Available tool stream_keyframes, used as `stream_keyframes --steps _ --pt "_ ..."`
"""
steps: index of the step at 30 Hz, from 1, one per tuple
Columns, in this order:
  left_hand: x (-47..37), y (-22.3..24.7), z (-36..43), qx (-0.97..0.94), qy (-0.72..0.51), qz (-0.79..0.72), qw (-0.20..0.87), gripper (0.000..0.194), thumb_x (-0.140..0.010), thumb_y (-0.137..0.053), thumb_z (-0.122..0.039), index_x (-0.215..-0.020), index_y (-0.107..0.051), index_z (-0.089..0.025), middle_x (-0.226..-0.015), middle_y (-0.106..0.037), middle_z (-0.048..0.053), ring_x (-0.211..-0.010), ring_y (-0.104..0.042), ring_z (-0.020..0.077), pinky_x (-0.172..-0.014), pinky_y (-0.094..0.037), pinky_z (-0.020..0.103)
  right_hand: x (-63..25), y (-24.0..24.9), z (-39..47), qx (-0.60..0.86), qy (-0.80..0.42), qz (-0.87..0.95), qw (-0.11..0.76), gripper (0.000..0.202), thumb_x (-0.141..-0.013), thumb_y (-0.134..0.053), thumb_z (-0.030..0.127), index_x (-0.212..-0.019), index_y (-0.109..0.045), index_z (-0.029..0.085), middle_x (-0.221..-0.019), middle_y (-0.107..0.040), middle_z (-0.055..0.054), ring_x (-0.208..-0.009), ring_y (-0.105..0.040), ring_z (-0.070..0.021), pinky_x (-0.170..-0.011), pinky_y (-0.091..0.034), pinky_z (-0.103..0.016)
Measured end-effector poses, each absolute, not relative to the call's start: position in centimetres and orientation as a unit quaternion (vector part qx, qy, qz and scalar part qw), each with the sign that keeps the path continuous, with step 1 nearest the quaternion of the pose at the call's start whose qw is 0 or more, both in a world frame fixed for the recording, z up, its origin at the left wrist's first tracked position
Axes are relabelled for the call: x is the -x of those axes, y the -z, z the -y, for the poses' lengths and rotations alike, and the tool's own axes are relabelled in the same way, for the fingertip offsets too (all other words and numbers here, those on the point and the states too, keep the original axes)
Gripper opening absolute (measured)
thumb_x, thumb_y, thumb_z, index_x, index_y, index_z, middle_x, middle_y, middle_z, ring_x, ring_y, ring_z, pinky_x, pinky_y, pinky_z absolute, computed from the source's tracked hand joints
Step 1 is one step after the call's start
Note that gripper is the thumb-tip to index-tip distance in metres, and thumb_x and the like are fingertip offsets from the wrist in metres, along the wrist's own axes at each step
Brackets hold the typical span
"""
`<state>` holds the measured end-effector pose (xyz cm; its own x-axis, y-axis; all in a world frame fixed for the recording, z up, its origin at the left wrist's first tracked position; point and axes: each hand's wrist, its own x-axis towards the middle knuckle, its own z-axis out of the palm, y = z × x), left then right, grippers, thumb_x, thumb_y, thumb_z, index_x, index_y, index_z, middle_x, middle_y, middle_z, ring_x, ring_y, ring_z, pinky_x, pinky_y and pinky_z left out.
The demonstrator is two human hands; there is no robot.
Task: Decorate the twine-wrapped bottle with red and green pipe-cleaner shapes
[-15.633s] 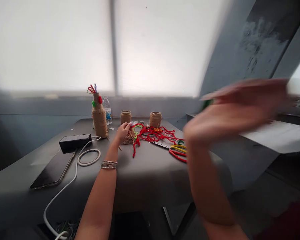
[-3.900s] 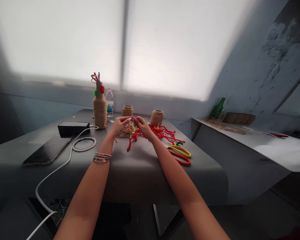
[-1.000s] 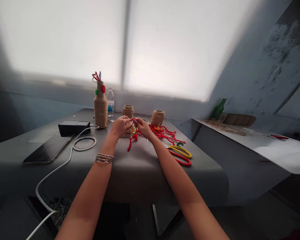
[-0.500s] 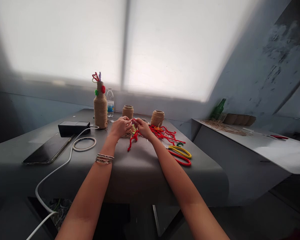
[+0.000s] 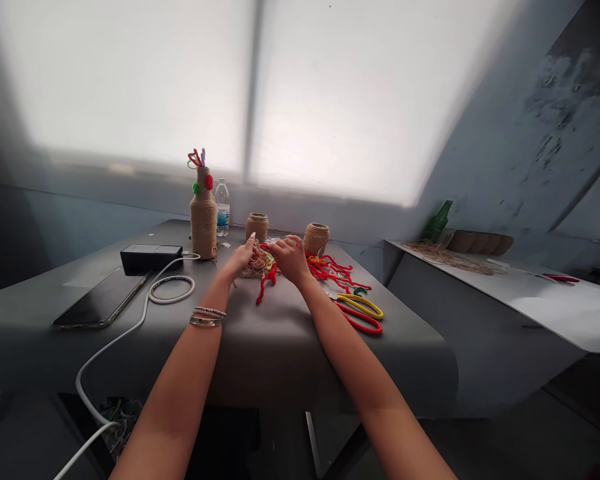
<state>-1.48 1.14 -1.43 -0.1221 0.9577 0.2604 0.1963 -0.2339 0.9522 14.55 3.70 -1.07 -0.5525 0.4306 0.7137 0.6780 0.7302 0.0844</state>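
My left hand point(image 5: 243, 257) is over the middle of the table, its thumb raised and its other fingers curled around one end of a thin piece of red yarn point(image 5: 265, 246). My right hand point(image 5: 290, 259), close beside it, is closed on the same yarn, with the knuckles up. Below and between the hands lie a tangle of brown twine point(image 5: 254, 268) and a loose red strand point(image 5: 263, 291). More red fuzzy strands point(image 5: 337, 269) are heaped right of my right hand. Scissors point(image 5: 363, 313) with one yellow and one red handle lie near my right forearm.
Behind my hands stand two twine-wrapped jars point(image 5: 257, 228). To the left are a twine-wrapped bottle point(image 5: 203, 223), a plastic water bottle point(image 5: 223, 212), a black box point(image 5: 150, 260) with a white cable point(image 5: 130, 328), and a phone point(image 5: 100, 300). A green bottle point(image 5: 437, 223) is on the right-hand table.
My hands have moved slightly apart. My left thumb now points up, and my right hand has rolled so its knuckles face upward. The view has shifted a little.
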Motion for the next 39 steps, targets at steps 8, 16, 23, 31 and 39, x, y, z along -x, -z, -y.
stream_keyframes --steps 8,16,23,31,39 --pt "0.8 -0.2 0.6 -0.524 -0.576 -0.462 0.425 0.018 -0.085 -0.05 -0.029 -0.072 -0.052 -0.016 -0.063 -0.049 -0.002 -0.049 -0.041 0.0085 -0.047 -0.029 0.021 -14.6 0.2 -2.9 0.256 0.217 0.879 0.339 0.029 -0.096 -0.037 0.024 -0.105 -0.064 0.025 -0.081 -0.061 -0.004 -0.085 -0.05 -0.0189 -0.113 -0.018 -0.04" --pt "1.3 0.7 -0.4 -0.605 -0.564 -0.544 0.14 0.019 -0.088 -0.048 -0.027 -0.072 -0.053 -0.018 -0.065 -0.055 0.0 -0.057 -0.045 0.0129 -0.057 -0.031 0.026 -14.1 0.6 -3.2 0.358 0.129 0.788 0.483 0.039 -0.093 -0.039 0.045 -0.115 -0.059 0.021 -0.111 -0.065 -0.007 -0.11 -0.054 -0.0217 -0.115 -0.008 -0.048" --pt "1.5 0.9 -0.6 -0.622 -0.577 -0.511 0.137 0.023 -0.089 -0.048 -0.032 -0.071 -0.053 -0.018 -0.066 -0.055 0.0 -0.06 -0.046 0.0133 -0.057 -0.032 0.025 -13.8 1.2 -4.2 0.337 -0.01 0.835 0.434 0.044 -0.093 -0.033 0.052 -0.09 -0.063 0.02 -0.094 -0.067 -0.005 -0.098 -0.059 -0.0188 -0.111 -0.016 -0.044" --pt "1.1 1.5 -1.3 -0.633 -0.574 -0.468 0.226 0.021 -0.09 -0.043 -0.027 -0.074 -0.052 -0.017 -0.066 -0.052 -0.001 -0.058 -0.046 0.0125 -0.058 -0.036 0.025 -13.5 1.7 -5.6 0.269 -0.246 0.812 0.455 0.044 -0.082 -0.047 0.06 -0.08 -0.056 0.018 -0.074 -0.056 -0.001 -0.068 -0.048 -0.0139 -0.064 -0.039 -0.027" --pt "1.3 1.3 -0.8 -0.644 -0.539 -0.526 0.137 0.025 -0.088 -0.051 -0.039 -0.079 -0.061 -0.018 -0.073 -0.064 0.003 -0.063 -0.053 0.0158 -0.058 -0.034 0.026 -13.7 1.5 -5.2 0.329 -0.088 0.83 0.441 0.025 -0.089 -0.048 0.037 -0.075 -0.056 0.018 -0.073 -0.06 -0.002 -0.072 -0.05 -0.0158 -0.069 -0.034 -0.028"
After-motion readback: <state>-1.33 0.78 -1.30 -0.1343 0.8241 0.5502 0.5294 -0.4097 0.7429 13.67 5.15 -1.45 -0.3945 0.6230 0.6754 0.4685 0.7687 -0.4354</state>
